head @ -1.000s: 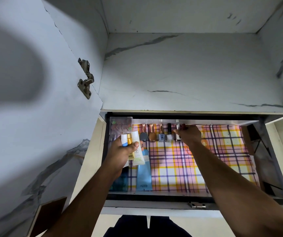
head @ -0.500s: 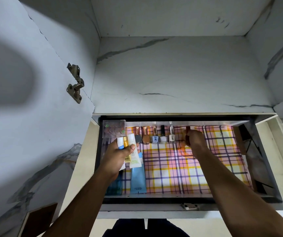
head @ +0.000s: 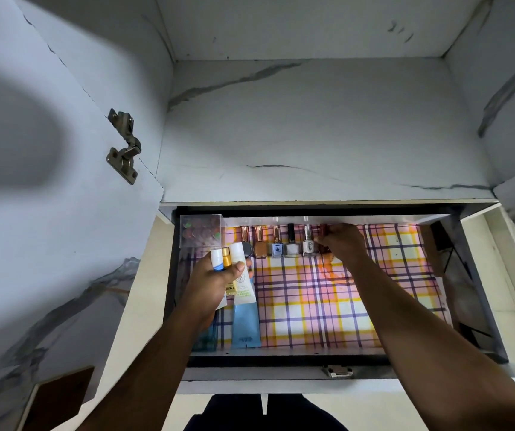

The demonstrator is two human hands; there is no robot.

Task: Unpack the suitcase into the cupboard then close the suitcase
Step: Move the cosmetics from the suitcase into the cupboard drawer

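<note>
An open cupboard drawer (head: 480,293) lined with pink and yellow plaid paper lies below me. Several nail polish bottles (head: 291,242) stand in a row along its back edge. My right hand (head: 341,241) pinches a dark red bottle (head: 323,233) at the right end of that row. My left hand (head: 216,283) hovers over the drawer's left side and grips a bunch of tubes (head: 230,258) with white and gold caps. A light blue tube (head: 245,325) lies flat in the drawer beneath it. The suitcase is out of view.
A clear plastic box (head: 200,231) with small round items stands in the drawer's back left corner. The cupboard door (head: 48,181) with its metal hinge (head: 124,147) stands open at left. A white marbled shelf (head: 312,135) spans above the drawer. A latch (head: 337,371) sits on the front rail.
My right hand has moved back to the right end of the bottle row and holds the dark red bottle there. My left hand keeps its grip on the tubes.
</note>
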